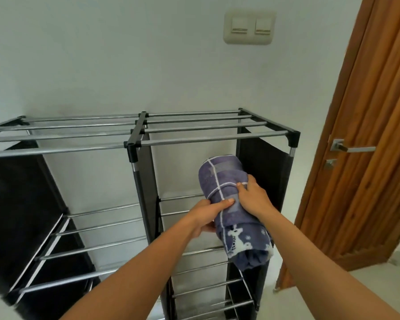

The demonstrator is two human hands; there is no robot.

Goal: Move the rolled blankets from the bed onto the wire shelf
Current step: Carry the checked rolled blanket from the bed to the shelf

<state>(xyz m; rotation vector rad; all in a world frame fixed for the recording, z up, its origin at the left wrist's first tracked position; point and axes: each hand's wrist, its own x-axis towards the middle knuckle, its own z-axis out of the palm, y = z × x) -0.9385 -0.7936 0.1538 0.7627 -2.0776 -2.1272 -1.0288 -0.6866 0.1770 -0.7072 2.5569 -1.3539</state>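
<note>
- The step in hand looks like the placing step: a rolled purple blanket (226, 204) is held in the right-hand bay of the wire shelf (134, 144), under the top rails and above the second tier of bars.
- The left hand (208, 215) grips the roll from its left side and beneath, thumb pressed across the top of the fabric.
- The right hand (254, 197) closes over the roll's right side, fingers wrapped around toward the dark fabric side panel (270, 167).
- The roll is tilted: its far end points up and back toward the wall, and its near end, showing a white reindeer pattern, hangs lower over the front bars.
- Whether the roll already touches a bar is hard to tell; the hands appear to carry most of it.
- The next move probably calls for levelling the roll and lowering it so that it rests across several bars, not between two, then loosening both grips together.
- The loose near end may unroll or droop through the gaps, so it wants to be tucked.
- The bed is out of view, so how many blankets remain cannot be judged.
</note>
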